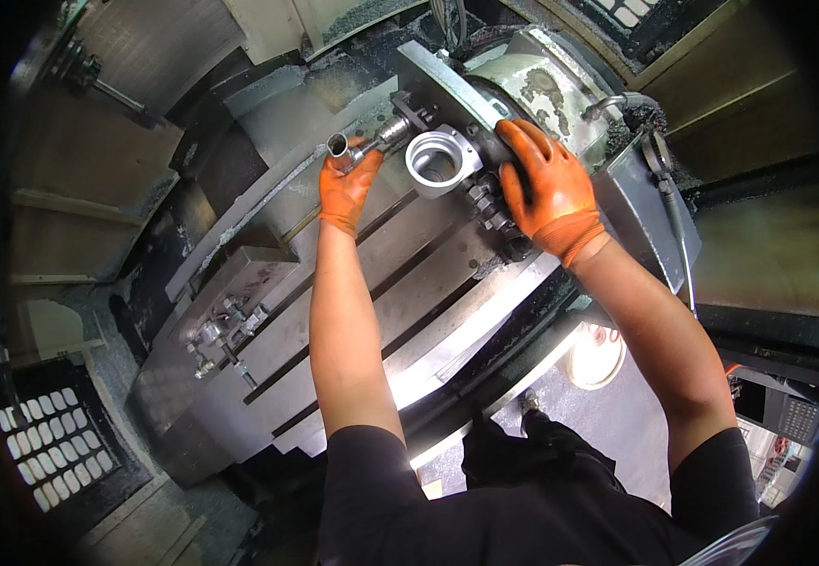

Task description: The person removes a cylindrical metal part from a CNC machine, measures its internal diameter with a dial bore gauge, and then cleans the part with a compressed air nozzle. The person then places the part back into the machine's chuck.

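My left hand (345, 193), in an orange glove, is closed around a metal tool with a hollow round tubular end (338, 144). Beyond it, a shiny cylindrical part (392, 130) meets the fixture; I cannot tell whether they are one piece. My right hand (546, 184), also gloved in orange, rests with fingers apart against the dark fixture block (493, 146). Between both hands sits a silver ring-shaped metal casting (435, 160), its bore facing up, attached beside the block. Below the right hand, several dark bolts and clamps (494, 215) line the fixture. A flat steel plate (452, 83) stands behind.
Under the fixture lies a slotted machine table (409, 250). Clamping hardware (230, 335) is on its left end, by a steel block (249, 274). A round rotary unit (542, 85) stands at the back. A hose with a gauge (669, 179) hangs right; a white bucket (595, 358) stands below.
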The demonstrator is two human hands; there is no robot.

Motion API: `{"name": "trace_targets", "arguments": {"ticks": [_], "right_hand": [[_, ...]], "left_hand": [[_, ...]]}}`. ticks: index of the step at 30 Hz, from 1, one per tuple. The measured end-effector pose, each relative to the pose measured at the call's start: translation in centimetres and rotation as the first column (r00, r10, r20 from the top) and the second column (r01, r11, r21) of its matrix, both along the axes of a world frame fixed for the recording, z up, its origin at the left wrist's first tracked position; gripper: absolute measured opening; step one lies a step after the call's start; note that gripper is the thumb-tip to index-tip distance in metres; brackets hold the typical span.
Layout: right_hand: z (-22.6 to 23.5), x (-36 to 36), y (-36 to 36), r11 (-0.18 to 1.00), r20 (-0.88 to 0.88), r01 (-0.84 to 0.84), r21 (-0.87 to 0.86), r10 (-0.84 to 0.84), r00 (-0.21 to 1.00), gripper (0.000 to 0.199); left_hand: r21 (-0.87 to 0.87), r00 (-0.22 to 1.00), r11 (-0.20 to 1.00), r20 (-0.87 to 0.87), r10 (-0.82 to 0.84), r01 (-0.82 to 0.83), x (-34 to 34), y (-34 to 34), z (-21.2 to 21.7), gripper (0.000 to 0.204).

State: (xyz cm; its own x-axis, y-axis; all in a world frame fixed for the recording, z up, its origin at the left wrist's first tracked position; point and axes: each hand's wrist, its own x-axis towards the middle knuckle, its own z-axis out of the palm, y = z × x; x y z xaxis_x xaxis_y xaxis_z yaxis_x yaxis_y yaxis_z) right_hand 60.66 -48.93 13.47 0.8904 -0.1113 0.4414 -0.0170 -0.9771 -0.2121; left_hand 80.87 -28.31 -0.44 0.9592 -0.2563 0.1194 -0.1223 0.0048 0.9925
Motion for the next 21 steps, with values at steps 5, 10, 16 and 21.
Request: {"name": "trace_targets", "arguments": {"ticks": [5, 10, 16, 21], "right_hand": [[-0.2, -0.3, 0.1, 1.000, -0.039, 0.008, 0.005, -0.008, 0.999, 0.051], [-0.3, 0.0, 0.0, 1.000, 0.019, -0.024, 0.020, 0.024, 1.000, 0.047], [-0.7, -0.2, 0.0, 0.999, -0.025, 0.020, 0.026, -0.019, 0.999, 0.050], [-0.2, -0.2, 0.3, 0.999, -0.048, 0.039, 0.002, -0.039, 0.998, 0.052]], "left_hand": [[0.113, 0.936, 0.936, -0.073, 0.343, -0.334, 0.0, -1.7, -3.2, 0.024], [0.151, 0.941, 0.928, 0.049, 0.336, -0.340, -0.2, -1.4, -1.7, 0.026], [-0.057, 0.633, 0.964, -0.764, 0.125, -0.260, -7.3, -1.9, 5.4, 0.024], [-0.510, 0.705, 0.819, -0.681, -0.197, -0.263, -7.1, 0.4, 8.1, 0.021]]}}
